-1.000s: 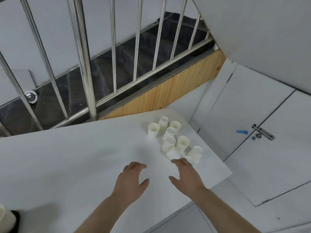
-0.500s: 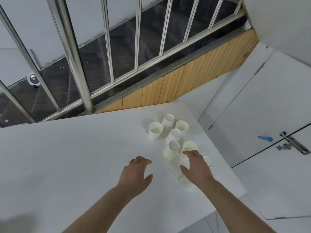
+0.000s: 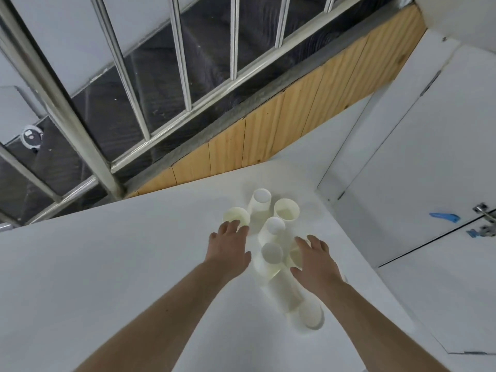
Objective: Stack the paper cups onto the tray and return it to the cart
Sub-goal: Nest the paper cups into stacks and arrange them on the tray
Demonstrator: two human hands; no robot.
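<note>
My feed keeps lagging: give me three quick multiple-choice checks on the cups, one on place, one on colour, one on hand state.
1. Where does the paper cups cluster sit?
A. right part of the white table
B. on the stairs
C. on a tray

2. What colour are the cups?
A. red
B. cream-white
C. blue

3. What is the right hand doing?
A. clenched in a fist
B. lifting a cup high
C. fingers spread over the cups

Answers: A, the cluster stands near the white table right edge; B, all look pale cream; C, the fingers splay above a cup, no grip visible.
</note>
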